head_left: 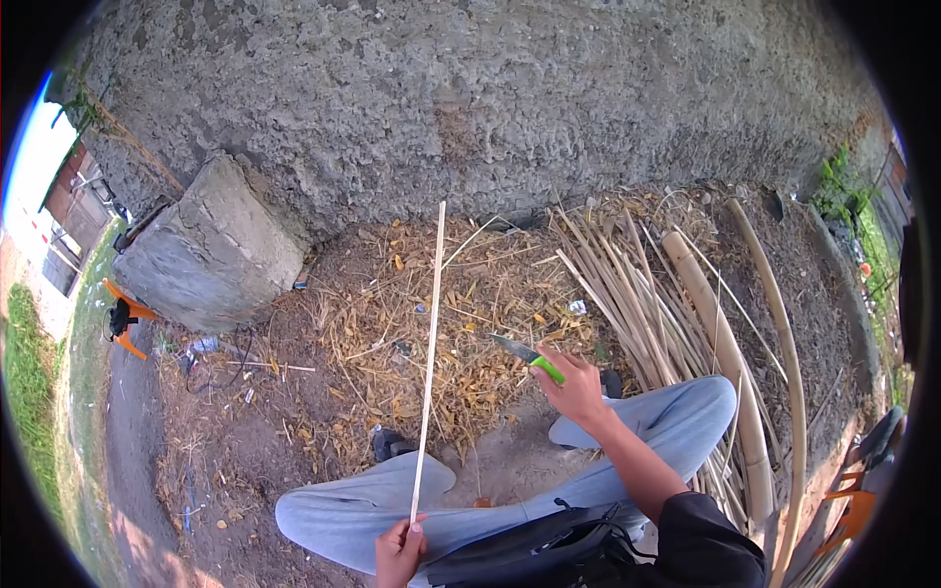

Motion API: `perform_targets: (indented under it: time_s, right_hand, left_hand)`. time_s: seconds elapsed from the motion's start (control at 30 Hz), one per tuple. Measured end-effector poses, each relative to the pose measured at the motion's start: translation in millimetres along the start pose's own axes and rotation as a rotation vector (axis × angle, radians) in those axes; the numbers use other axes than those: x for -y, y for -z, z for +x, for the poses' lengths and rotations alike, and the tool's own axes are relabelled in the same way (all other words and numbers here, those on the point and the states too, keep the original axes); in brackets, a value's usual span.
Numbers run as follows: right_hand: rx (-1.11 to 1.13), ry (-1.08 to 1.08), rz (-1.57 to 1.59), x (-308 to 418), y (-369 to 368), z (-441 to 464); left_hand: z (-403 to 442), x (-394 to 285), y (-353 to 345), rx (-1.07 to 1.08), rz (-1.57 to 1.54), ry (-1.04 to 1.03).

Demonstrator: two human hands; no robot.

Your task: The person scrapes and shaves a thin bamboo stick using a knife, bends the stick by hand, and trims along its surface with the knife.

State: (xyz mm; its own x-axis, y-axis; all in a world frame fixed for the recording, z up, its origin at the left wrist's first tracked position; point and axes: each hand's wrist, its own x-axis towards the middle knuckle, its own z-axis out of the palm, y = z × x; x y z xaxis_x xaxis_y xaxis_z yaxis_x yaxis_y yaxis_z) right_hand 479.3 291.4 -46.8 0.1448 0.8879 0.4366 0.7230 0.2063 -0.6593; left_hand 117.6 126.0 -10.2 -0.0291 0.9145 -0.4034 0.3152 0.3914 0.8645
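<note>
Cream strip (pixel 429 361) extends forward from left fingers (pixel 396 538).

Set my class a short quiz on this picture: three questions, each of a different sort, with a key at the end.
1. True or false: the knife in the right hand is touching the pale strip.
2. Fill the gap: the pale strip is held near its lower end by the ____ hand.
3. Choose one. Beside the bundle of thin strips lies: A) a hammer; B) a thick pole; C) a bucket.

Key: 1. False, they are apart. 2. Left. 3. B.
</note>
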Motion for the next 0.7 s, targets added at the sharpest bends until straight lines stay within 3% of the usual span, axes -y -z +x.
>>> perform_targets:
  time_s: [0.3,0.37,0.4,0.47,0.57,0.7]
  right_hand:
    - [-0.087,0.083,0.158,31,2,-9]
    - [0.028,-0.195,0.308,36,2,-15]
    - [0.035,-0.192,0.311,36,0,-19]
    - [0.161,-0.439,0.528,34,-5,-25]
    - [0.203,-0.468,0.730,37,-13,-36]
    - [0.251,-0.393,0.541,48,-6,-34]
  left_hand:
    - [26,-24,-29,0.097,-0.102,-0.043]
    - [34,-24,-34,0.143,-0.094,-0.098]
    - [36,-25,-37,0.135,-0.096,-0.095]
    - [40,-29,-43,0.152,-0.106,-0.130]
    - [43,-38,-49,0.152,-0.113,-0.114]
    - [45,-38,-52,0.146,-0.111,-0.155]
